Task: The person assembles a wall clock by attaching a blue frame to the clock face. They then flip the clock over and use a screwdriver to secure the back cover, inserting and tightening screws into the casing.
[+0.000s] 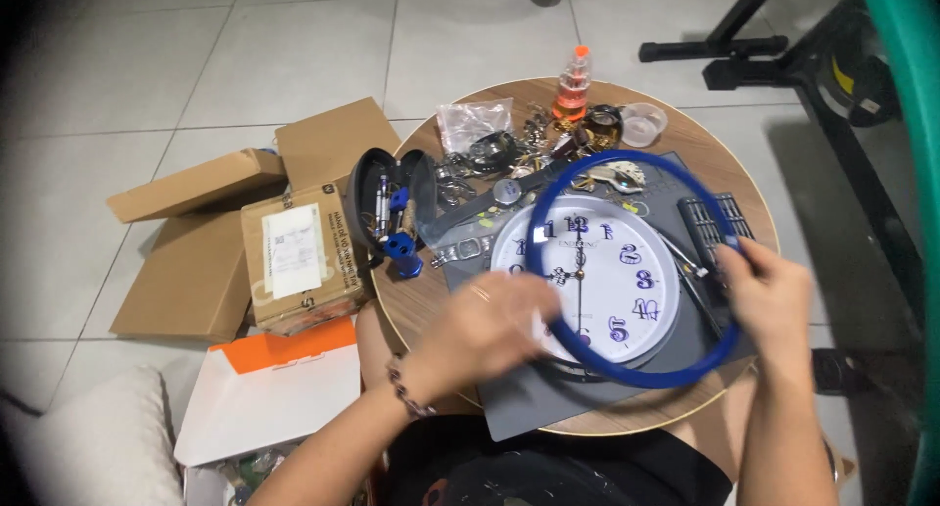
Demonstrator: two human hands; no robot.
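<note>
Head view, looking down on a round wooden table (720, 158). Right hand (769, 290) pinching a blue clock rim (729, 344) at its right side, lifted and tilted above a white clock face (627, 281), apparently so the face lies bare. Left hand (490, 330), blurred, fingers loosely curled over the face's left edge, seemingly steadying it; exact grip cannot be told. Face resting on a grey mat (534, 408) at the near edge. Small metal parts (490, 153) and an orange-capped bottle (573, 85) toward the far edge. Cardboard boxes (294, 256) on the floor beside the left edge.

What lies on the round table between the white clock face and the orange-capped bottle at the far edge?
In the head view, between clock face and bottle lies a clutter of small metal parts.
</note>
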